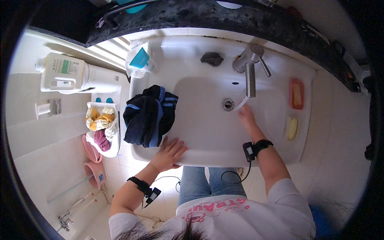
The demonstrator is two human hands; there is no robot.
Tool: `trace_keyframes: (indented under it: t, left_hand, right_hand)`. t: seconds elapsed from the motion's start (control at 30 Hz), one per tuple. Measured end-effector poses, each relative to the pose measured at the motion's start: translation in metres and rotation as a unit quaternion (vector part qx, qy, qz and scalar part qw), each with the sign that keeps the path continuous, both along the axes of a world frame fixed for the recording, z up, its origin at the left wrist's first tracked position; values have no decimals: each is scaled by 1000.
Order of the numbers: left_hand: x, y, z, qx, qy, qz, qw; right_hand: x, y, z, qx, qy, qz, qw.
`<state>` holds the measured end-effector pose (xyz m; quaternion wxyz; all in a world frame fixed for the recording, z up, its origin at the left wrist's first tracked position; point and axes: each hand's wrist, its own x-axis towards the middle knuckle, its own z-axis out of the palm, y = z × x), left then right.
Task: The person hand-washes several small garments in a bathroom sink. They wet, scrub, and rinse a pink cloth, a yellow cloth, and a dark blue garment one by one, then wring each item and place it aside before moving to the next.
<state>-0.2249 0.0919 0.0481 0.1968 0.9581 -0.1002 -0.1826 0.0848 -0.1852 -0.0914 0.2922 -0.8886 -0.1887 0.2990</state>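
Observation:
My left hand point(169, 155) lies on the front rim of the white sink point(208, 140), fingers spread, with nothing held. Just beyond it, a bunched dark navy cloth with blue stripes point(150, 116) rests over the sink's left side. My right hand point(247, 115) is inside the basin, beside the thin water stream point(242, 104) below the metal faucet point(250, 76). Its fingertips are too small and turned away to show whether they are closed. The drain point(228, 105) is just left of the stream.
A dark scrubbing pad point(212, 59) and a teal-and-white cup-like container point(141, 60) sit along the back. On the right rim are a red soap dish point(297, 94) and a yellow soap bar point(293, 129). Left stand a white jug point(62, 72) and a basin of clothes point(116, 146).

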Motion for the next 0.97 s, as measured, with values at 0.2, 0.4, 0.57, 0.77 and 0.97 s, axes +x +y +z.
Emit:
trace_keyframes:
  t: [0.2, 0.4, 0.57, 0.77, 0.97]
  left_hand:
    - [-2, 0, -2, -1, -8, 12, 1000]
    - [-2, -3, -1, 0, -26, 18, 999]
    - [-3, -1, -5, 5, -12, 3, 1000]
    - [-6, -2, -8, -1, -26, 12, 1000]
    - [-12, 3, -6, -50, -71, 30, 996]
  right_hand:
    - [-5, 27, 9, -70, -122, 201, 969]
    - [-17, 25, 20, -133, -96, 281, 945]
    - [-21, 21, -2, -104, -98, 221, 965]
    - [-20, 26, -2, -145, -95, 260, 950]
    - [-26, 24, 15, -128, 11, 325, 937]
